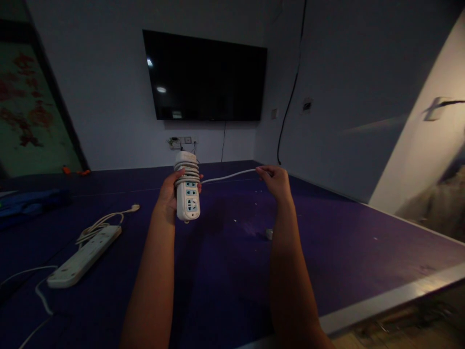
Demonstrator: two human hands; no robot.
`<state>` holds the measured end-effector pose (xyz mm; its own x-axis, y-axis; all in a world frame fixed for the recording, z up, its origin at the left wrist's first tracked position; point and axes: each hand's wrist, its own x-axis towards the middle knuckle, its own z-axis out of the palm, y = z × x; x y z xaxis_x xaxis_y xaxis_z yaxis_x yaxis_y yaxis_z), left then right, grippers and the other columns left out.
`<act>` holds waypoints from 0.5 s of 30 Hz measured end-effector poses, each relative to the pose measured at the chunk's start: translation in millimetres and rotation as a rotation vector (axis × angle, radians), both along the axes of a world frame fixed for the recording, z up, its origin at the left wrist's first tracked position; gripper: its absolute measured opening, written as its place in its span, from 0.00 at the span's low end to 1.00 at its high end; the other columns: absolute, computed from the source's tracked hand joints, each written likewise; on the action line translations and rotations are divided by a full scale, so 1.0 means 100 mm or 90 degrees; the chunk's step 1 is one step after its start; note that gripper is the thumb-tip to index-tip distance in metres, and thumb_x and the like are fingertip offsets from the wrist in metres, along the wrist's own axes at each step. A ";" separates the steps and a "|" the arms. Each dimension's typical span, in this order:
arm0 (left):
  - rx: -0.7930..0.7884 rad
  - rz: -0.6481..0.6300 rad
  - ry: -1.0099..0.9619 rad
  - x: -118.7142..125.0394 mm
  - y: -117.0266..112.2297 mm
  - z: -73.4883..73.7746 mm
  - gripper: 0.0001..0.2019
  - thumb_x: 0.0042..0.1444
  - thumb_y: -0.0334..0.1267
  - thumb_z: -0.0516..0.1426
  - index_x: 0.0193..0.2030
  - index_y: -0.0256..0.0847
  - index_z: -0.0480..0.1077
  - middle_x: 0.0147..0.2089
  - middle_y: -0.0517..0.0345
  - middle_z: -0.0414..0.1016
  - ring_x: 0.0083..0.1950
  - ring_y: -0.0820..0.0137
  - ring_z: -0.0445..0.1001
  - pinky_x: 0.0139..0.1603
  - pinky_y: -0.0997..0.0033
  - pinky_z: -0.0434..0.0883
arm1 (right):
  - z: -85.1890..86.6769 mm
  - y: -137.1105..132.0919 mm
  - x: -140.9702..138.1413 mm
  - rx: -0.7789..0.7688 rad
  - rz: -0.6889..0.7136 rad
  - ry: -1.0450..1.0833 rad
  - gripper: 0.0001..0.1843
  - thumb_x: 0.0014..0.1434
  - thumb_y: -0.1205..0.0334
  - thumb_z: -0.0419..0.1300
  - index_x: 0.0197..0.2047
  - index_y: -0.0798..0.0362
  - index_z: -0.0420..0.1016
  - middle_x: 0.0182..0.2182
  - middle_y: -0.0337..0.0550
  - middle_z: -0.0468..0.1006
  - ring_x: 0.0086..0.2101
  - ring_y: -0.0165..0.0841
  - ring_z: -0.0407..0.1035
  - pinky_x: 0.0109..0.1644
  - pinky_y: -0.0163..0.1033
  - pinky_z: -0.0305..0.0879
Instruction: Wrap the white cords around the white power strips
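Observation:
A white power strip [188,201] is held upright above the purple table, my left hand [170,188] wrapped around its middle. Several turns of its white cord [228,176] circle the strip's upper half, and the sockets face me below them. From the strip the cord runs out to the right, slightly slack, to my right hand [274,180], where thumb and fingers pinch it. Beneath my right wrist a small white plug-like piece [269,234], partly hidden by the forearm, rests on the table.
Another white power strip [85,257] with a bundled cord [100,228] lies at the left of the purple table [225,281]. Blue fabric [32,203] is at the far left. A television [207,77] hangs on the wall behind, and a black cable [290,102] dangles at the corner.

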<state>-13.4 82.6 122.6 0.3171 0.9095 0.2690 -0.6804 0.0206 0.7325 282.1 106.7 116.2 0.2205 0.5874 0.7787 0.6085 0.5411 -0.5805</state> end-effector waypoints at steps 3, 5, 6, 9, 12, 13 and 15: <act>0.002 0.035 -0.005 -0.05 -0.01 0.01 0.22 0.48 0.38 0.57 0.51 0.33 0.67 0.35 0.45 0.78 0.28 0.63 0.77 0.27 0.67 0.75 | 0.01 -0.04 -0.06 -0.074 -0.029 -0.092 0.16 0.56 0.53 0.56 0.34 0.55 0.80 0.22 0.44 0.77 0.28 0.33 0.71 0.34 0.37 0.63; -0.011 0.053 0.000 -0.05 -0.02 0.02 0.21 0.48 0.39 0.57 0.50 0.34 0.67 0.34 0.45 0.78 0.28 0.63 0.77 0.27 0.67 0.75 | 0.00 -0.05 -0.14 -0.133 -0.098 -0.144 0.13 0.56 0.56 0.56 0.34 0.53 0.80 0.27 0.46 0.79 0.33 0.36 0.72 0.39 0.41 0.64; -0.020 0.058 0.003 -0.05 -0.02 0.03 0.21 0.48 0.39 0.57 0.50 0.34 0.67 0.34 0.45 0.78 0.28 0.63 0.76 0.27 0.67 0.75 | 0.00 -0.06 -0.19 -0.155 -0.145 -0.161 0.12 0.56 0.57 0.56 0.35 0.52 0.80 0.31 0.48 0.79 0.37 0.39 0.72 0.43 0.45 0.64; -0.028 0.055 0.004 -0.01 -0.02 0.04 0.22 0.48 0.39 0.57 0.50 0.34 0.66 0.35 0.44 0.78 0.28 0.63 0.76 0.28 0.67 0.75 | -0.01 -0.07 -0.37 -0.165 -0.258 -0.196 0.15 0.54 0.64 0.59 0.45 0.50 0.77 0.42 0.52 0.77 0.49 0.48 0.67 0.53 0.65 0.54; -0.009 0.039 0.005 0.03 -0.01 0.04 0.22 0.47 0.39 0.57 0.50 0.32 0.67 0.35 0.43 0.78 0.28 0.63 0.76 0.28 0.66 0.75 | 0.02 -0.09 -0.59 -0.137 -0.216 -0.254 0.23 0.52 0.68 0.60 0.53 0.48 0.72 0.53 0.53 0.71 0.59 0.52 0.54 0.56 0.75 0.37; 0.001 0.032 0.004 0.05 -0.01 0.03 0.22 0.47 0.39 0.56 0.50 0.32 0.67 0.35 0.42 0.78 0.28 0.63 0.77 0.28 0.66 0.75 | 0.03 -0.10 -0.66 -0.130 -0.177 -0.275 0.25 0.52 0.69 0.61 0.54 0.47 0.71 0.54 0.51 0.70 0.60 0.52 0.52 0.57 0.75 0.33; 0.013 0.009 0.003 0.08 0.00 0.03 0.23 0.48 0.39 0.56 0.51 0.31 0.67 0.35 0.42 0.78 0.28 0.62 0.77 0.28 0.66 0.75 | 0.04 -0.11 -0.82 -0.114 -0.074 -0.316 0.24 0.54 0.68 0.59 0.55 0.45 0.70 0.54 0.48 0.71 0.60 0.48 0.54 0.59 0.73 0.28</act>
<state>-5.7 82.6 125.9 0.3057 0.9082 0.2858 -0.6768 -0.0039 0.7362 200.0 95.5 120.5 -0.0771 0.7143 0.6956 0.8832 0.3727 -0.2848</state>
